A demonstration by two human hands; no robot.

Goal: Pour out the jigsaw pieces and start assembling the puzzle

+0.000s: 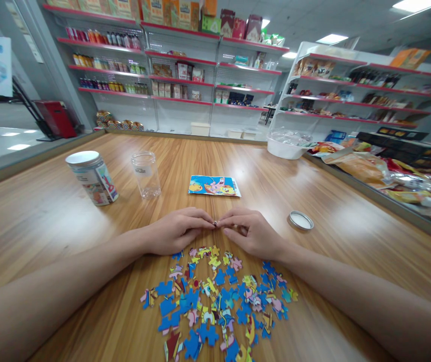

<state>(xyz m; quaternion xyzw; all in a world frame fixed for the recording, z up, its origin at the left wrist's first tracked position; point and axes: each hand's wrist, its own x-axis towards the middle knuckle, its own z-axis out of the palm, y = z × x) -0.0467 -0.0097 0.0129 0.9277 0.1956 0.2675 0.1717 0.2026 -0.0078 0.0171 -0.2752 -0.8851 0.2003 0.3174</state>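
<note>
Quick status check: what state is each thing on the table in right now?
Left hand: fingertips pinching a small puzzle piece.
Right hand: pinching the same piece.
Puzzle pieces: loose, scattered, unassembled.
Clear jar: upright, open, looks empty.
Metal lid: off, flat on table.
Labelled jar: upright, lid on.
Picture card: lying flat.

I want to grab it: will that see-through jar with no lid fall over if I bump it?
The clear jar looks empty, so it is probably light and would slide or tip easily. It stands taller than it is wide. Once down, its round wall would likely roll on the smooth wooden table.
</note>
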